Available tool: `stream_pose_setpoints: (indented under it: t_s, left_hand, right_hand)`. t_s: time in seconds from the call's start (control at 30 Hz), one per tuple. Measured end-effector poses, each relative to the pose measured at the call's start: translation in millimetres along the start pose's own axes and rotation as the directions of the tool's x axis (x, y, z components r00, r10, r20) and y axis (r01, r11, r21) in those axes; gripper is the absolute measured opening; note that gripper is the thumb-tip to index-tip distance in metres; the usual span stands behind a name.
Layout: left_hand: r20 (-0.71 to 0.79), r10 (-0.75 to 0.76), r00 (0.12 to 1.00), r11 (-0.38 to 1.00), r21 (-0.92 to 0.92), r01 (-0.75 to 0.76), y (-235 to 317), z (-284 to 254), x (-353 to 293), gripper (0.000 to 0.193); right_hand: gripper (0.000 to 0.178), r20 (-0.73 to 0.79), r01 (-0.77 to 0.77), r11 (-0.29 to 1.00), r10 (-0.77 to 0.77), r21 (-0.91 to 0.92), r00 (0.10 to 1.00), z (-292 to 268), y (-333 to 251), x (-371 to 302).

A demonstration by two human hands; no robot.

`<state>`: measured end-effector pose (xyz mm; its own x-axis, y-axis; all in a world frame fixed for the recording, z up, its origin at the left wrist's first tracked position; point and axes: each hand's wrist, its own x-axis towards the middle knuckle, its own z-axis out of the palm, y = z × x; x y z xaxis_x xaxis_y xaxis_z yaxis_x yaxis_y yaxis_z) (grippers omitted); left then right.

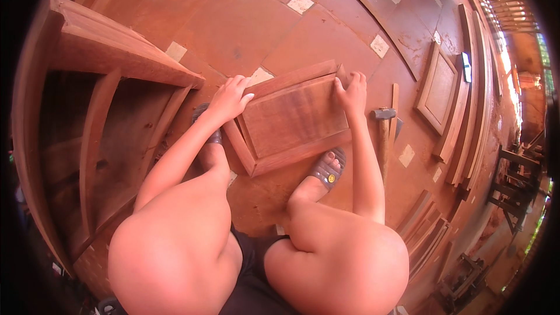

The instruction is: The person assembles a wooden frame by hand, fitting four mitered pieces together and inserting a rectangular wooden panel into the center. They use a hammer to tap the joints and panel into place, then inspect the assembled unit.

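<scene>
A wooden cabinet door (294, 118), a reddish panel inside a frame, lies tilted between my feet. Gaps show along the panel's left and far sides, and a joint at the far right corner looks slightly apart. My left hand (229, 102) grips the frame at its far left corner, thumb on top. On the right side, my right hand (352, 94) holds the frame's edge, with its thumb near the panel's corner. The undersides of both grips are hidden.
A large wooden cabinet frame (116, 46) stands close at the left. A hammer (384, 125) lies right of my right foot. Farther right are another panel door (436, 88), long boards (466, 111) and a stack of strips (429, 230). A thin strip (388, 36) lies on the tiles.
</scene>
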<state>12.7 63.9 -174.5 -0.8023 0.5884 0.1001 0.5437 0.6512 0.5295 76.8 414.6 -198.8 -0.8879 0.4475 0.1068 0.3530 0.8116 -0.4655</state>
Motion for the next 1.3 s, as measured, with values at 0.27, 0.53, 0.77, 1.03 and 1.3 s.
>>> stream_pose_setpoints:
  t_s: [0.27, 0.53, 0.77, 1.03, 1.3]
  left_hand:
    - [0.139, -0.131, 0.982, 0.981, 0.162, 0.108, 16.3, 24.8, 13.2, 0.037]
    - [0.122, -0.072, 0.990, 0.987, 0.152, 0.053, 10.1, 17.6, 7.4, 0.031]
    - [0.096, -0.027, 0.995, 0.994, 0.110, 0.016, 31.3, -9.2, 7.0, 0.032]
    - [0.203, -0.075, 0.976, 0.930, -0.339, 0.142, 60.8, -57.9, 22.9, 0.039]
    - [-0.028, 0.324, 0.946, 0.932, -0.161, -0.324, 100.9, -93.5, 37.8, 0.032]
  right_hand:
    - [0.032, 0.142, 0.122, 0.987, -0.137, 0.109, 0.980, 22.5, 3.9, 50.3]
    - [0.016, 0.270, 0.346, 0.935, -0.315, -0.074, 0.910, -1.6, 2.7, 51.1]
    - [0.017, 0.208, 0.380, 0.921, -0.357, -0.081, 0.911, -34.7, -5.0, 48.5]
    - [0.029, 0.113, 0.113, 0.986, -0.127, 0.122, 0.986, -88.4, -4.7, 22.1]
    - [0.070, 0.146, -0.180, 0.801, 0.118, 0.571, 0.982, -155.9, 54.1, -21.5]
